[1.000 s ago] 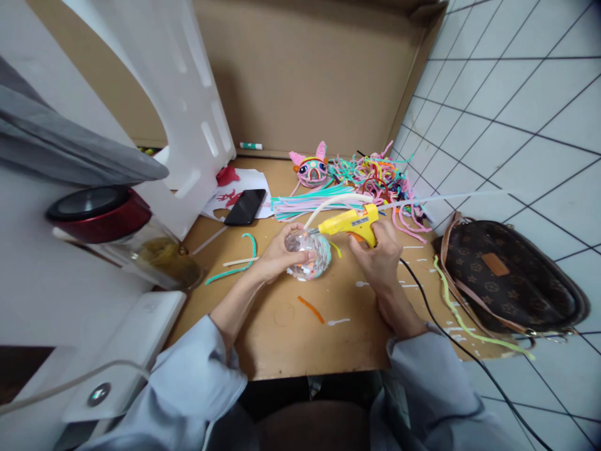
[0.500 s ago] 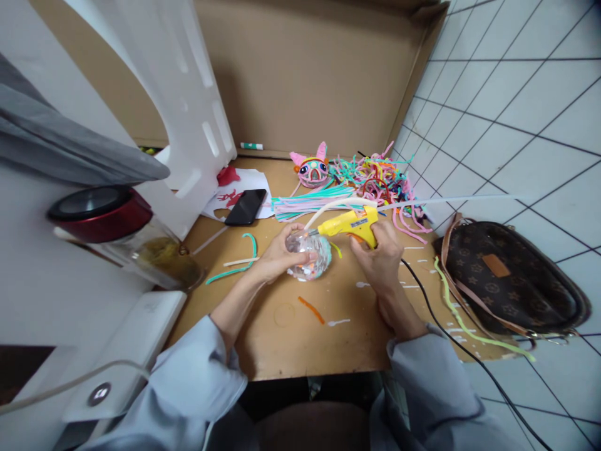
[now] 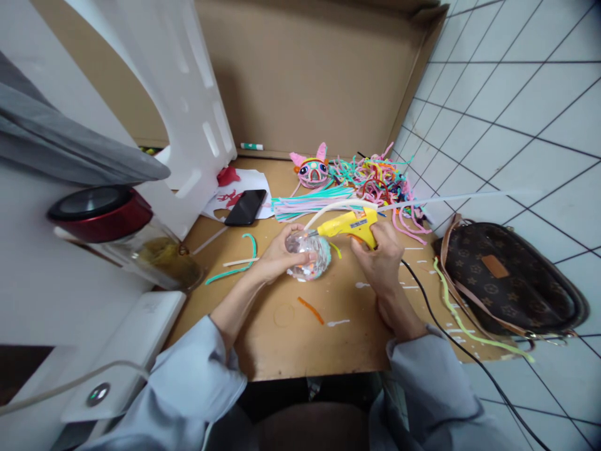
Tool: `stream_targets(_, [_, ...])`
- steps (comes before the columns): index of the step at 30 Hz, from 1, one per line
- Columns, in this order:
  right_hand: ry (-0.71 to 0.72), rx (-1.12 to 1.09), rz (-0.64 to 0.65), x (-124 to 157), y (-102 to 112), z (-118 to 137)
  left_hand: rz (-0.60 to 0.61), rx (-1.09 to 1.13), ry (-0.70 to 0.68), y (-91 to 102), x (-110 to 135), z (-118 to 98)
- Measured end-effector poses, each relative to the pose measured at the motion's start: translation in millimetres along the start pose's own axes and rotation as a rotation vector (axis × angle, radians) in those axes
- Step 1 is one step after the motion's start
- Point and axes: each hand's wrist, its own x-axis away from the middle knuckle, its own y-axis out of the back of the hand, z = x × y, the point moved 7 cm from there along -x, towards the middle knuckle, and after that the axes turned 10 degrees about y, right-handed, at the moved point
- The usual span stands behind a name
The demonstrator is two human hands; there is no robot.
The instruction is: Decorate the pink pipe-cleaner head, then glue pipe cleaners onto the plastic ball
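Note:
My left hand (image 3: 280, 255) is closed round a clear plastic ball (image 3: 300, 270) whose right side is covered with pale and turquoise fuzzy strands. A yellow hot glue gun (image 3: 347, 225) sits in my right hand (image 3: 379, 254), fingers wrapped about its handle. Its metal nozzle meets the top of the ball, close to my left fingertips. From the ball's upper side a cream pipe cleaner (image 3: 335, 203) arches to the right, passing behind the gun. A long translucent glue stick (image 3: 451, 199) sticks out from the gun's rear. Whether glue is flowing I cannot tell.
Behind lie a pink animal-faced ball (image 3: 313, 170), striped pipe cleaners (image 3: 310, 203) and a tangled heap (image 3: 375, 175). A phone (image 3: 246, 207) and a glass bottle (image 3: 159, 244) are left; a brown bag (image 3: 511, 275) and black cord (image 3: 434, 316) right. An orange piece (image 3: 310, 310) lies in front.
Hardly anything differs. The glue stick's far end has tipped slightly upward, while both hands, the ball and the glue gun hold nearly the same place.

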Motion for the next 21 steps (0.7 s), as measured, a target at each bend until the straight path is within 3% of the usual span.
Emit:
stream_targets(11, [-0.011, 0.036, -0.003, -0.8, 1.4, 0.7, 0.017, -0.015, -0.017, -0.6, 0.2, -0.6])
stream_targets(21, [0.077, -0.014, -0.074, -1.3, 5.2, 4.7, 0.005, 0.013, 0.013, -2.5, 1.8, -1.4])
